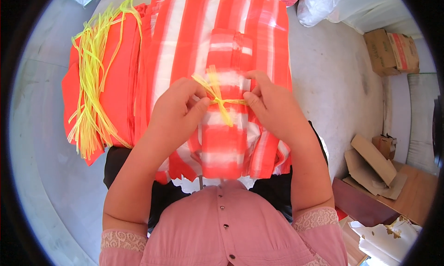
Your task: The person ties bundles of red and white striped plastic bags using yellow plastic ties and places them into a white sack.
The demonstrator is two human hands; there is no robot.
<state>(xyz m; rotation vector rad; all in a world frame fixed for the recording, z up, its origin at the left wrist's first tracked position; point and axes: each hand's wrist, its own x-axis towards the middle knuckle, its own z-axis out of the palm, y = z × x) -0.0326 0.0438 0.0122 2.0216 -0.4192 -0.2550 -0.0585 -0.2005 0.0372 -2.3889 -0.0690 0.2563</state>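
Note:
A folded bundle of red-and-white striped plastic film (225,152) lies lengthwise in front of me, on a wider pile of the same striped film (189,30). Around its middle runs a thin yellow strip (222,102), crossed in a knot on top with loose ends sticking up and down. My left hand (180,104) is at the bundle's left edge, thumb and fingers closed on the strip beside the knot. At the right edge, my right hand (273,104) pinches the strip's right part, with its index finger curved over the bundle. The exact fingertip grip is partly hidden.
Many loose yellow strips (90,90) drape over a stack of red film (118,76) at the left. On the right are a cardboard box (381,53), an opened carton (372,166) on a brown wooden surface (414,192), and a white plastic bag (319,5) farther back.

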